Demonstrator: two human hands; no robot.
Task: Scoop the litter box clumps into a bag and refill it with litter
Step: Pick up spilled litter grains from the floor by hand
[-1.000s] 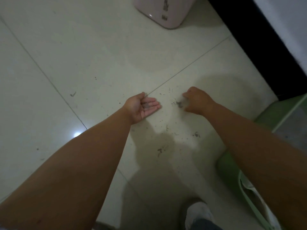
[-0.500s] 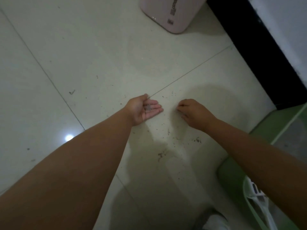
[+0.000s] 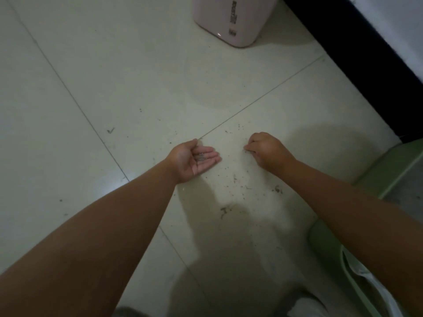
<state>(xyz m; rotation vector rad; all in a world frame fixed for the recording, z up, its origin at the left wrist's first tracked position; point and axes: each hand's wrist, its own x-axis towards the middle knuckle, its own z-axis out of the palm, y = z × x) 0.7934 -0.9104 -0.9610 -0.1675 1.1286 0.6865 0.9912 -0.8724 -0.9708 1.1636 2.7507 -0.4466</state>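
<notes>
pink appliance (image 3: 231,19), tiled floor (image 3: 114,65), black baseboard (image 3: 357,60)

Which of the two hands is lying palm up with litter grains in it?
The left hand: open, palm up, grey grains on it. The right hand is knuckles up, fingers curled at the floor.

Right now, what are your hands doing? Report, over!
Left hand open, palm up, cupping litter bits. Right hand pinching at the floor. Scattered litter on tiles; green litter box at right. Nothing blocking.

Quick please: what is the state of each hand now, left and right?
Left hand: open, palm up, with a few litter grains lying on it.
Right hand: fingers curled down at the floor; whether it pinches grains cannot be told.
</notes>
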